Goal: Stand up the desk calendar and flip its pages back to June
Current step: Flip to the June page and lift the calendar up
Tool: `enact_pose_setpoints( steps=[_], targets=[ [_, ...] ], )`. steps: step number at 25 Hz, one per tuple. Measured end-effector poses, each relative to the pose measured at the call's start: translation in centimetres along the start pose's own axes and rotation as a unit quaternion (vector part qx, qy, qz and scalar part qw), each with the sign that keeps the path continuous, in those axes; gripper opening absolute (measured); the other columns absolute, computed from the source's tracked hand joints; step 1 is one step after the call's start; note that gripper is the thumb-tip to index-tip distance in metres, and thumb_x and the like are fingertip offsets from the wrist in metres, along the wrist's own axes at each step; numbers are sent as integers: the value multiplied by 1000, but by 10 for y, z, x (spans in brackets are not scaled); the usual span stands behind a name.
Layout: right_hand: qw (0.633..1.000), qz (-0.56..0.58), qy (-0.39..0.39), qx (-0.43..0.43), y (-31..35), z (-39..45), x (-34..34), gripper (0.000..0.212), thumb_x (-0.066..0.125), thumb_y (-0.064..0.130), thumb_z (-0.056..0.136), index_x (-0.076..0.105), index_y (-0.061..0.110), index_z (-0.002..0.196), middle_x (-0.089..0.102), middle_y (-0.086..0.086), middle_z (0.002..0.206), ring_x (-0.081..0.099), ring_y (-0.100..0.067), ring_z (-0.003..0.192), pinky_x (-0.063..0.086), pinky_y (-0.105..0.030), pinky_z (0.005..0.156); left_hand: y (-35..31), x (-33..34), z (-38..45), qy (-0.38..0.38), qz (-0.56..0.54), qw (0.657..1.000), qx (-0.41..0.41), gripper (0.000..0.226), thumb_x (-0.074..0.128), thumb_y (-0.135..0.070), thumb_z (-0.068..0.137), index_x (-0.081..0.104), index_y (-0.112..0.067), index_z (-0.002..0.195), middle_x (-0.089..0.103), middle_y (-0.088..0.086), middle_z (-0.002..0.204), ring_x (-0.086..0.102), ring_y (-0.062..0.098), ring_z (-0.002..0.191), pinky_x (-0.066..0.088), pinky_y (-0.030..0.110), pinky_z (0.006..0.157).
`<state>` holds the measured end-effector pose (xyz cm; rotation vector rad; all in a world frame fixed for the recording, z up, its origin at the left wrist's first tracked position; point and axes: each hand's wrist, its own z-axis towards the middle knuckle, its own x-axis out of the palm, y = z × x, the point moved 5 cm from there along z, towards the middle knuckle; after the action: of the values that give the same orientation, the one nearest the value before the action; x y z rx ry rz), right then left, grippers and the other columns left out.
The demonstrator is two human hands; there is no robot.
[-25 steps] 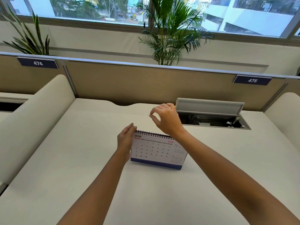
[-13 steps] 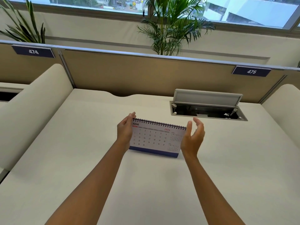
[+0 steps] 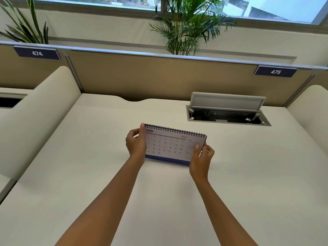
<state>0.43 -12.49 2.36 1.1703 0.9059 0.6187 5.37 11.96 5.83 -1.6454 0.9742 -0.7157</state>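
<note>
Right hand has come in from just beside the desk calendar and now pinches its right edge, thumb on front. Left hand clamps the left edge. Calendar upright on table, JUNE showing, near open cable box.

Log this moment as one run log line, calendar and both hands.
desk calendar: upright, JUNE showing | left hand: gripping left edge | right hand: gripping right edge | desk

Two bare forearms, no sleeves in view, hands seemingly without rings, wrists without watch or band
</note>
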Motion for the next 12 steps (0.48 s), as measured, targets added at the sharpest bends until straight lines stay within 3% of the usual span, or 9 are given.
enact_pose_setpoints(
  steps=[2,4,8,12],
  targets=[
    [1000,-9,-9,17,-2,-2,-2,42,38,32,107,46,8,140,36,-2,126,50,-16,113,52,-15,86,0,-2,-2,-7,14,1000,-2,44,55,-64,90,62,-20,95,69,-6,89,63,12,80,45,20,52],
    [1000,-6,-8,24,-2,-5,-4,45,41,33,106,44,10,144,40,-4,129,51,-16,114,53,-25,90,1,-2,-4,-3,27,1000,-11,48,53,-65,90,62,-18,94,69,-4,88,63,14,78,45,22,53],
    [999,9,-10,33,-1,-11,-5,41,49,35,104,47,20,142,44,1,131,53,-15,115,56,-33,90,-2,-5,-4,19,35,999,-21,51,42,-69,92,65,-26,77,70,-6,80,63,13,71,44,21,50],
    [999,28,0,32,6,-14,3,42,56,28,102,46,23,143,52,1,132,56,-18,115,55,-23,80,-5,-15,-1,64,7,998,-22,55,23,-69,95,72,-43,91,72,-19,81,64,6,78,45,23,53]
  ],
)
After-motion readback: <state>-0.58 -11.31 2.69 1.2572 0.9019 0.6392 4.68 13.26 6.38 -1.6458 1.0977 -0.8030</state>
